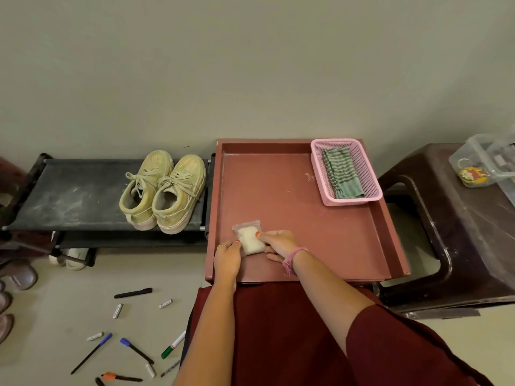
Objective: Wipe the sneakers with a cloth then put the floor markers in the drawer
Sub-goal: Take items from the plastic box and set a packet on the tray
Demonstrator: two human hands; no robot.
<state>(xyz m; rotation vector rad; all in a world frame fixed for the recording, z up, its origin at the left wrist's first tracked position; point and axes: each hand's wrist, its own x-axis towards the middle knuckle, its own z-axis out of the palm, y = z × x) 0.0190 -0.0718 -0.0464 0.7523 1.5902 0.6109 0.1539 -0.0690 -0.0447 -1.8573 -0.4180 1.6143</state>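
While both hands' fingertips pinch the pouch [250,240] near the tray's [292,263] front edge, left hand [227,256] and right hand [278,243] at opposite sides, wiping looks unstarted. The sneakers [163,190] sit at the rack's [69,190] right end; markers [133,293] lie on the floor. Next, probably, open the pouch.

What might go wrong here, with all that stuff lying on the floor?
Both hands, left hand and right hand, are busy with a small plastic bag, so the striped cloth waits in the pink basket. The markers and batteries scattered by the person's knees could be stepped on or roll away.
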